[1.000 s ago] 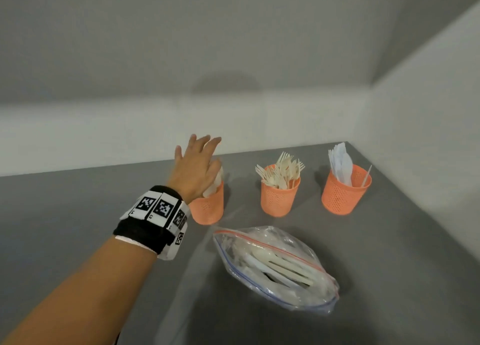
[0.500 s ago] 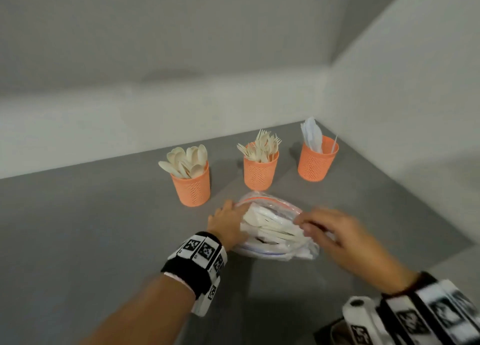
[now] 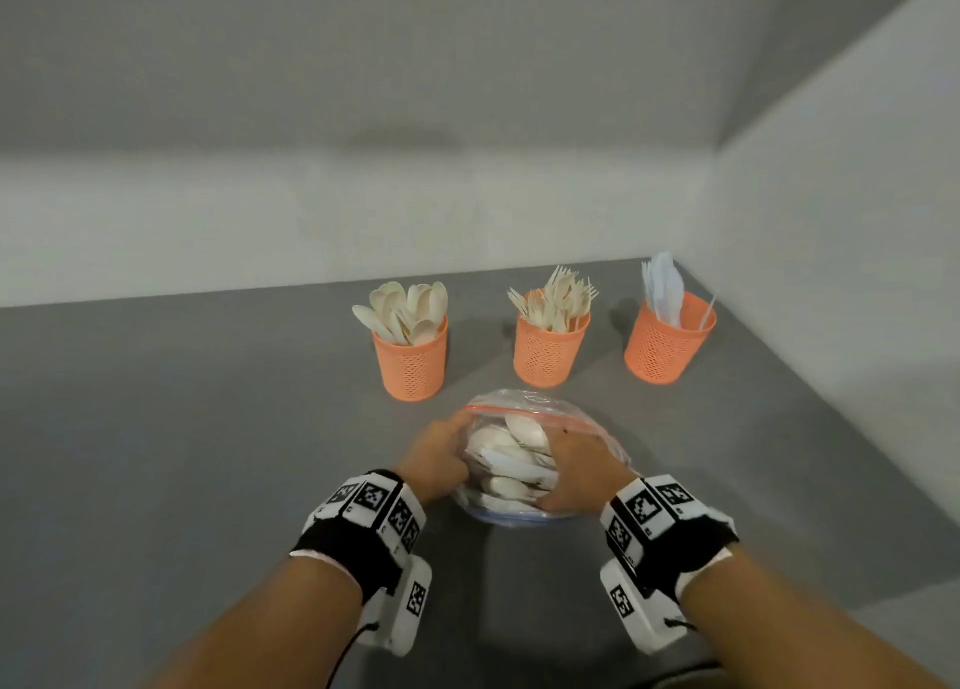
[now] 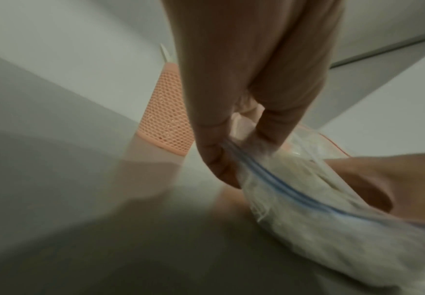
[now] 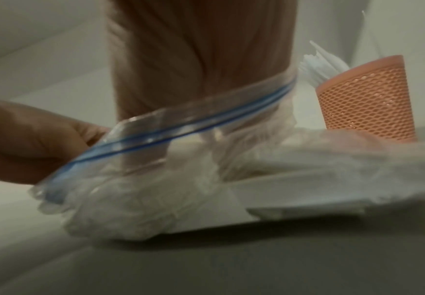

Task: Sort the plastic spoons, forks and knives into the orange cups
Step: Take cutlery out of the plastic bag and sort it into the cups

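Note:
A clear zip bag point(image 3: 519, 460) of white plastic cutlery lies on the grey table. My left hand point(image 3: 441, 460) pinches the bag's point(image 4: 307, 209) blue zip rim between thumb and fingers point(image 4: 214, 159). My right hand point(image 3: 576, 475) is pushed into the bag's mouth. In the right wrist view the zip rim of the bag point(image 5: 181, 189) crosses the palm, and the plastic hides the fingers. Behind stand three orange mesh cups, holding spoons point(image 3: 410, 356), forks point(image 3: 550, 350) and knives point(image 3: 667, 345).
The grey table point(image 3: 156, 454) meets white walls at the back and right, and the knife cup point(image 5: 365, 99) stands close to the right wall. The cups stand in a row just beyond the bag.
My left hand has left the spoon cup and come back to the bag's rim. My right hand came into view and moved into the bag's mouth.

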A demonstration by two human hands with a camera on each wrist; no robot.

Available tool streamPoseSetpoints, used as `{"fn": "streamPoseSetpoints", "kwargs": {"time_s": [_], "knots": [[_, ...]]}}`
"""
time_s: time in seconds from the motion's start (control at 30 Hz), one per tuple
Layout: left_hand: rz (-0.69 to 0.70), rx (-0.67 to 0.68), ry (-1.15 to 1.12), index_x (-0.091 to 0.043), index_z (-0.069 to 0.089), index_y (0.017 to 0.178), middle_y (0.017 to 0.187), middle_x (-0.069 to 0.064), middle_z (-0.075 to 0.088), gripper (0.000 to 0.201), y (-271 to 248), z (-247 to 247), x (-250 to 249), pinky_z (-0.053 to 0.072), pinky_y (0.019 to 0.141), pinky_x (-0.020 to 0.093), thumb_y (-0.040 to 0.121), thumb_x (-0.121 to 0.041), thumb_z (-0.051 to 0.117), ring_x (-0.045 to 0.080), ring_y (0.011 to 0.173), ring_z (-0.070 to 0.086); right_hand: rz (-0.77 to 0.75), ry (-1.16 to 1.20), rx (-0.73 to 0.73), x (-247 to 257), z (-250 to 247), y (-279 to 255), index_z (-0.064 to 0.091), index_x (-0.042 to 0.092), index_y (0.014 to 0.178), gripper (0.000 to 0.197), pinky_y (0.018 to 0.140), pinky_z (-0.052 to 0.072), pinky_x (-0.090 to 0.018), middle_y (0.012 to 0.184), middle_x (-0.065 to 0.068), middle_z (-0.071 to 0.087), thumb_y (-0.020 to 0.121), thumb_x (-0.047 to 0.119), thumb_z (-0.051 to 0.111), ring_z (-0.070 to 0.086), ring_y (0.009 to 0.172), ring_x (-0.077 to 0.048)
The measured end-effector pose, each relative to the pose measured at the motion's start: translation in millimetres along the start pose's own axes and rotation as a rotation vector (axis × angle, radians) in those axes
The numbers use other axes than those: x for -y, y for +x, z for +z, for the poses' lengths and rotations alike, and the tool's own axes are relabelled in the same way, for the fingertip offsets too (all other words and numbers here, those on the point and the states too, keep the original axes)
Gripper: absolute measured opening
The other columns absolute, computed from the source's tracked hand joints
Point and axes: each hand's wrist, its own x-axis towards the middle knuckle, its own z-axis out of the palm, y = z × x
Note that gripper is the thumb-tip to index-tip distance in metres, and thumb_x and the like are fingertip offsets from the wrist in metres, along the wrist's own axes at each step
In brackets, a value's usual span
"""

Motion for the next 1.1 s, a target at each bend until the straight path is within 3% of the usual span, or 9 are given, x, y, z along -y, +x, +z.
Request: {"fn": "streamPoseSetpoints", "kwargs": {"time_s": [0.2, 0.33, 0.4, 0.5, 0.63, 0.73, 0.8, 0.9, 1.1], "knots": [[-0.108, -0.074, -0.228, -0.011, 0.056, 0.123, 0.092, 0.018, 0.068, 0.055, -9.7, 7.7, -3.4, 0.056, 0.076, 0.04, 0.073, 0.011, 0.053, 0.03, 0.079, 0.064, -0.155, 0.111, -0.001, -6.7, -2.2, -6.9, 0.035, 0.019, 0.14, 0.068, 0.104, 0.033, -0.019, 0.137, 0.0, 0.05, 0.081, 0.041, 0.062, 0.046, 0.126, -0.017], [-0.016, -0.241, 0.146, -0.017, 0.058, 0.125, 0.108, 0.004, 0.067, 0.058, -12.5, 1.8, -8.6, 0.04, 0.084, 0.015, 0.073, 0.009, 0.052, 0.018, 0.101, 0.06, -0.155, 0.242, -0.12, -13.4, -2.3, -9.6, 0.044, 0.022, 0.135, 0.067, 0.107, 0.037, -0.028, 0.134, 0.001, 0.054, 0.075, 0.04, 0.068, 0.048, 0.125, -0.018], [-0.045, -0.275, 0.182, -0.016, 0.058, 0.125, 0.116, 0.007, 0.066, 0.057, -11.8, 4.5, -5.5, 0.041, 0.092, 0.022, 0.074, 0.011, 0.051, 0.021, 0.111, 0.059, -0.169, 0.248, -0.091, -11.1, -4.2, -11.8, 0.048, 0.022, 0.132, 0.062, 0.106, 0.038, -0.029, 0.132, 0.0, 0.055, 0.074, 0.033, 0.07, 0.049, 0.123, -0.018], [-0.137, -0.301, -0.202, -0.006, 0.061, 0.115, 0.098, 0.016, 0.069, 0.055, -14.8, 10.9, -8.2, 0.055, 0.076, 0.034, 0.073, 0.021, 0.039, 0.026, 0.088, 0.065, -0.236, 0.223, 0.021, -4.5, -4.9, -14.0, 0.041, 0.019, 0.136, 0.065, 0.108, 0.036, -0.031, 0.136, -0.002, 0.051, 0.078, 0.034, 0.067, 0.045, 0.128, -0.02], [-0.23, -0.244, -0.812, 0.0, 0.058, 0.093, 0.073, 0.013, 0.059, 0.043, -22.5, 8.0, -30.2, 0.05, 0.047, 0.022, 0.071, 0.018, 0.025, 0.018, 0.055, 0.059, -0.265, 0.2, 0.054, -2.7, -6.5, -12.8, 0.025, 0.017, 0.145, 0.085, 0.114, 0.027, -0.03, 0.15, -0.004, 0.031, 0.074, 0.028, 0.071, 0.03, 0.138, -0.021], [-0.216, -0.294, -0.681, -0.004, 0.061, 0.091, 0.058, 0.008, 0.054, 0.037, -26.5, 0.1, -37.6, 0.042, 0.043, 0.02, 0.075, 0.011, 0.031, 0.015, 0.042, 0.049, -0.299, 0.306, 0.023, -2.8, -13.0, -15.2, 0.026, 0.018, 0.144, 0.081, 0.11, 0.028, -0.023, 0.148, -0.002, 0.034, 0.077, 0.026, 0.07, 0.034, 0.135, -0.016], [-0.199, -0.425, -0.337, -0.009, 0.067, 0.096, 0.057, 0.004, 0.059, 0.038, -27.7, -6.4, -33.5, 0.045, 0.047, 0.021, 0.081, 0.007, 0.036, 0.014, 0.046, 0.052, -0.32, 0.424, -0.009, -3.4, -14.2, -15.5, 0.027, 0.021, 0.143, 0.077, 0.106, 0.025, -0.016, 0.145, 0.003, 0.038, 0.078, 0.026, 0.068, 0.035, 0.133, -0.008], [-0.185, -0.493, 0.123, -0.01, 0.063, 0.118, 0.103, 0.019, 0.067, 0.043, -34.5, -6.4, -24.4, 0.054, 0.082, 0.038, 0.088, 0.004, 0.035, 0.035, 0.091, 0.064, -0.336, 0.475, -0.015, -3.7, -10.1, -13.8, 0.03, 0.021, 0.142, 0.078, 0.112, 0.028, -0.025, 0.145, 0.002, 0.041, 0.074, 0.035, 0.065, 0.037, 0.134, -0.013], [0.031, -0.182, 0.088, -0.017, 0.036, 0.138, 0.128, 0.011, 0.054, 0.068, -44.1, 4.9, -19.4, 0.042, 0.102, 0.035, 0.077, 0.009, 0.049, 0.028, 0.119, 0.053, -0.272, 0.749, 0.105, -6.2, -9.5, -17.8, 0.036, 0.021, 0.137, 0.093, 0.105, 0.037, -0.025, 0.132, 0.008, 0.048, 0.057, 0.016, 0.083, 0.045, 0.122, -0.008]]}}
